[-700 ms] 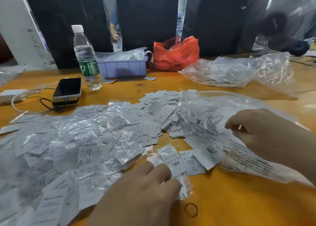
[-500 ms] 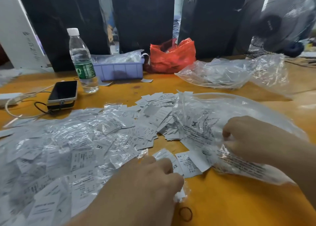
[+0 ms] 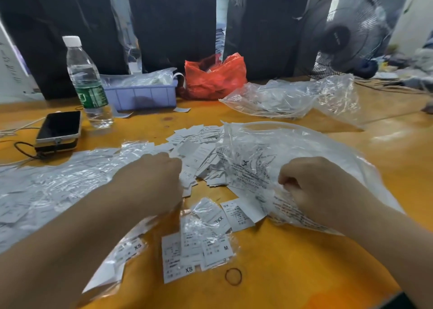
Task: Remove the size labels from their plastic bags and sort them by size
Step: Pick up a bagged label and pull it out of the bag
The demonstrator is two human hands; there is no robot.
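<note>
A loose pile of white size labels lies mid-table. My left hand reaches over its near left edge with fingers bent down and hidden. A heap of small clear bags holding labels spreads to the left. In front lie bagged labels marked XS, M and XXL, plus a bare label. My right hand is fisted, pinching the crumpled near edge of a large printed clear bag.
On the orange table a rubber band lies near the front. A phone, water bottle, purple tray, red bag and another clear bag stand at the back. A fan is at far right.
My left hand has moved away from the front bagged labels, forward to the loose label pile. My right hand has closed tighter on the large bag's edge.
</note>
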